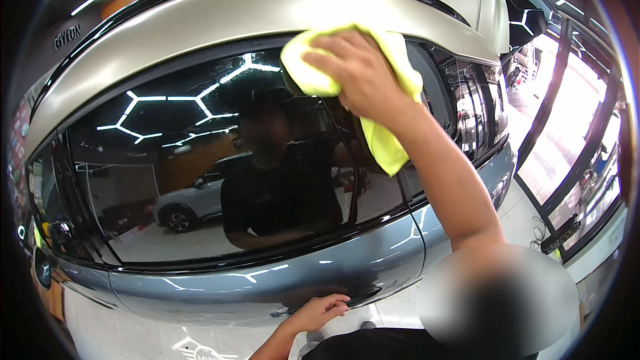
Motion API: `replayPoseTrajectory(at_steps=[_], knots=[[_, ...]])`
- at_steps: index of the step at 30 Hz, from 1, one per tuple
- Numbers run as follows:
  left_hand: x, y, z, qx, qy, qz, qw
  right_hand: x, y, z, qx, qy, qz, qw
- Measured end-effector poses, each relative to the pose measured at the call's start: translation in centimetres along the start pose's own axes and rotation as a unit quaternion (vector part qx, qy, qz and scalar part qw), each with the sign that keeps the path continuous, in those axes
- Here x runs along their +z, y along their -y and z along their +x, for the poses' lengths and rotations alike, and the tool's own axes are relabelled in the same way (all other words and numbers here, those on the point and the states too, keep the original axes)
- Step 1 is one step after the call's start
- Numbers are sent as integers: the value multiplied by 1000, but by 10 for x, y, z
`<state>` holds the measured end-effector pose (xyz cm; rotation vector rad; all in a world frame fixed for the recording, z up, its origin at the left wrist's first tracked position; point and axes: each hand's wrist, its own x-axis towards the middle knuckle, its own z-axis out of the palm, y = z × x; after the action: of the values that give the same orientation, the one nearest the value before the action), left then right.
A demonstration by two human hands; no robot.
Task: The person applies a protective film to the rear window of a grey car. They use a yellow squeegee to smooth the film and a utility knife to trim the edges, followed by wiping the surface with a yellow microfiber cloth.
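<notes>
My right hand (360,73) presses a bright yellow microfibre cloth (310,80) against the top edge of a dark car side window (200,153), near the gold roof rail area. The cloth is bunched under the fingers, and one corner hangs down over the pillar between the windows. Low in front of the blue-grey car door (253,287), my left hand (323,312) hangs beside the door handle with its fingers loosely stretched out and nothing in them. Whether it touches the door I cannot tell.
The glass mirrors ceiling lights, another car and a dark-clothed figure. A wing mirror (43,267) juts out at the far left. Glass doors (567,133) stand to the right, with a cable (539,232) on the floor beside them. Pale floor tiles (133,333) lie below the car.
</notes>
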<state>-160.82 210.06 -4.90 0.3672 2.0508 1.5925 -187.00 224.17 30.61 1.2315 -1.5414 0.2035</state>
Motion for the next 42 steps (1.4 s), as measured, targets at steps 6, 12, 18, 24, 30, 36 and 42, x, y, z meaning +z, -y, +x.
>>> replayPoseTrajectory(at_steps=[6,12,18,24,30,36,42], knots=[[7,5,4,13,-20,-30,999,-42,6,-34,104,37,3,994],[8,10,18,56,5,2,998,-24,17,-50,67,33,-44,996],[10,21,14,59,-8,-33,998,-46,-7,-3,154,61,43,985],[11,5,12,29,-37,-11,999,-35,14,-70,91,78,-46,992],[-4,-37,-7,142,-82,15,986,-51,4,-9,254,100,-53,961],[-31,-51,-32,228,-167,-39,958,-37,31,-64,190,80,-87,975],[-38,-74,-25,252,-177,-40,951,-45,-11,-9,269,121,-117,948]])
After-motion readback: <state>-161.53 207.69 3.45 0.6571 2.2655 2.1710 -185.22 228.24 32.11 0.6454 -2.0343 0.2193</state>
